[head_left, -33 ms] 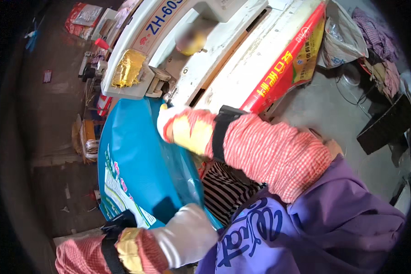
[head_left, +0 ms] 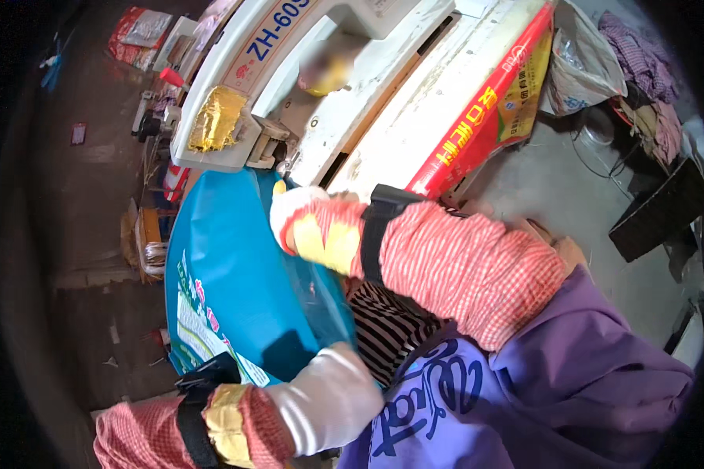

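Note:
A large blue plastic bag (head_left: 235,258), printed with pink and white near its lower left, hangs from a white sewing machine (head_left: 235,86) and sags toward me. Its top runs in by the machine's needle end (head_left: 270,144). In a white glove with a yellow fingertip, my right hand (head_left: 289,205) is closed at the bag's edge, just below the needle end; most of its fingers are hidden. My left hand (head_left: 332,399), in a white glove, is closed at the bag's near edge, lower down. Its fingers are curled out of sight.
Beyond the machine runs a white worktable (head_left: 422,102), with a red and yellow printed sack (head_left: 485,117) along its edge. A white sack (head_left: 583,70), piled cloth (head_left: 641,59) and a dark box (head_left: 657,211) stand at the right. Assorted items line the left side.
My left hand has shifted slightly to the right and up along the bag's edge. The right hand stays close to the needle end. The view has moved a little.

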`<state>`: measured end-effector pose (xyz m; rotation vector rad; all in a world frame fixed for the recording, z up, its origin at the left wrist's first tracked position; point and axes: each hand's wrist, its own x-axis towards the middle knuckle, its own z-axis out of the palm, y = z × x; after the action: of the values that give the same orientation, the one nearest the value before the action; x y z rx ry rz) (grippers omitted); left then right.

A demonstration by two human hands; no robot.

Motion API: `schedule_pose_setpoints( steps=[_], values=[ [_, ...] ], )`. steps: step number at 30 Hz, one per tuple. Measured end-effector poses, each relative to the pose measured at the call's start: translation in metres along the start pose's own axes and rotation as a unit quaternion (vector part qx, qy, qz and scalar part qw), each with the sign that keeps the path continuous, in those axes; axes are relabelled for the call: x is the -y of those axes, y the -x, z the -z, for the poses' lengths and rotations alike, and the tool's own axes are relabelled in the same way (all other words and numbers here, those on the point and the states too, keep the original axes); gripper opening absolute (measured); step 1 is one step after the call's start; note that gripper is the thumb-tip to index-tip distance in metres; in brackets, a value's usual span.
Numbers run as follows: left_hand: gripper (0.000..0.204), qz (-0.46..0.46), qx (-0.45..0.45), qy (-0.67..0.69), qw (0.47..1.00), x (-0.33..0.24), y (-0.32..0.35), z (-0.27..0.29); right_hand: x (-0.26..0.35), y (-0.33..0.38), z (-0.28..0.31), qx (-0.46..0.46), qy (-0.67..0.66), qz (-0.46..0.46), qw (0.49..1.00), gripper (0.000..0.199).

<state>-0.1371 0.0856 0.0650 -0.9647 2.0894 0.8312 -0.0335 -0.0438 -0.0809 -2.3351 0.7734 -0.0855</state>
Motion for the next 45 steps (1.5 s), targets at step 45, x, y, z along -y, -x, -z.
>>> schedule_pose_setpoints(
  steps=[45],
  values=[
    [0.019,0.029,0.04,-0.06,0.997,0.067,-0.027,0.017,-0.018,0.038,0.019,0.005,-0.113,-0.047,0.992,0.032]
  ],
)
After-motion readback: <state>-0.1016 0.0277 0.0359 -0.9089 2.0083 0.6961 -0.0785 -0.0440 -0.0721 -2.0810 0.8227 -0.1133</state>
